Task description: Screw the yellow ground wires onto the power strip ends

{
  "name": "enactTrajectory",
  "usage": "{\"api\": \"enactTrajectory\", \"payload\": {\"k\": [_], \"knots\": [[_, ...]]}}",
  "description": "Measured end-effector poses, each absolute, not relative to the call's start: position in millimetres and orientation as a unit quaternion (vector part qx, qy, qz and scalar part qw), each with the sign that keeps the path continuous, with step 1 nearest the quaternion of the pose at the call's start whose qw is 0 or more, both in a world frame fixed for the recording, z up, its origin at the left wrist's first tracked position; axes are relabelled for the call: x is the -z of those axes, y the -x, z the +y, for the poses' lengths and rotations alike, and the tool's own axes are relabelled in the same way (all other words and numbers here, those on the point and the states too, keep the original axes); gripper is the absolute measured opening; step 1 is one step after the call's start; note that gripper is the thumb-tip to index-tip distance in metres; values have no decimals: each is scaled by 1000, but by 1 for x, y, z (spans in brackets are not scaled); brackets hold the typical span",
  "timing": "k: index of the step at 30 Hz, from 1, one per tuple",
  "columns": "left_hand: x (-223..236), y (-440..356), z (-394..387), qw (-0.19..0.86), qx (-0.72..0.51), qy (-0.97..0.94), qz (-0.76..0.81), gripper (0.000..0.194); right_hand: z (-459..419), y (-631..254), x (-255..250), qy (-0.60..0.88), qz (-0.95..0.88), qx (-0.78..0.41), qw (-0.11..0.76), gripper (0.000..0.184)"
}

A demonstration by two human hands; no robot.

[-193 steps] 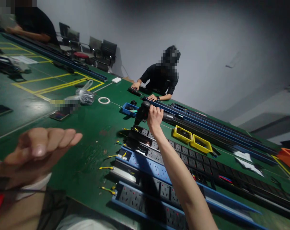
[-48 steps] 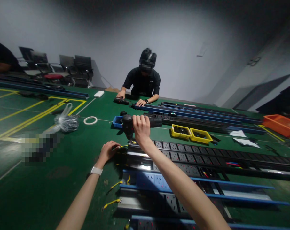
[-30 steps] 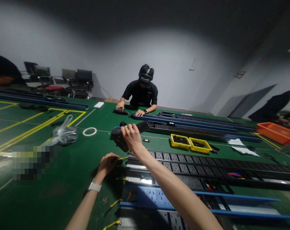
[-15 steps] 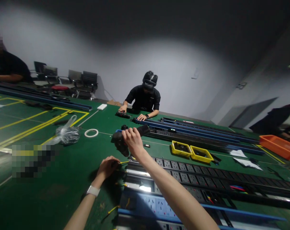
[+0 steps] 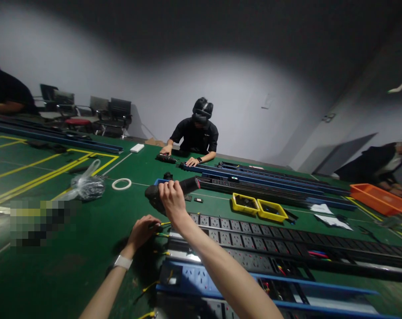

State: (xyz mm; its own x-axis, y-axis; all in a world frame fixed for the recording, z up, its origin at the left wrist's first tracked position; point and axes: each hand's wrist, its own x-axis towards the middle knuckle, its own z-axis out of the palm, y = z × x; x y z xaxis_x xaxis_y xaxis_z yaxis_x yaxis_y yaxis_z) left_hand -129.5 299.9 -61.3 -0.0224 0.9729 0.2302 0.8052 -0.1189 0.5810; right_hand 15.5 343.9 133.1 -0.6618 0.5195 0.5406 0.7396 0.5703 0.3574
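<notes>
My right hand is wrapped round a black cordless drill, held above the near ends of the power strips with its battery end toward the right. The drill's tip is hidden behind my hand. Just below and to the left, my left hand is closed, its fingertips pinching a thin yellow wire that comes out of the end of a black power strip. More strips lie side by side, one in a blue housing, with yellow wires sticking out of their ends.
Beyond the strips stand yellow bins and an orange crate. A tape roll and a clear plastic bag lie to the left. Opposite, a co-worker holds another drill beside long blue rails.
The drill in my right hand has moved slightly left and turned, so its tip no longer shows. My left hand stays at the yellow wire. The whole view has shifted a little.
</notes>
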Motion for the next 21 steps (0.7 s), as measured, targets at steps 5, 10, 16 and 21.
{"api": "enactTrajectory", "payload": {"k": [5, 10, 16, 21], "knots": [[60, 130, 300, 141, -293, -684, 653, 32, 346, -19, -134, 357, -868, 284, 195, 20], [61, 130, 301, 148, -290, -674, 663, 32, 350, -34, -141, 404, -859, 250, 193, 18], [72, 133, 306, 146, -313, -675, 652, 29, 358, -34, -139, 427, -852, 232, 193, 23], [76, 135, 307, 147, -316, -673, 653, 28, 360, -30, -141, 429, -859, 212, 182, 25]]}}
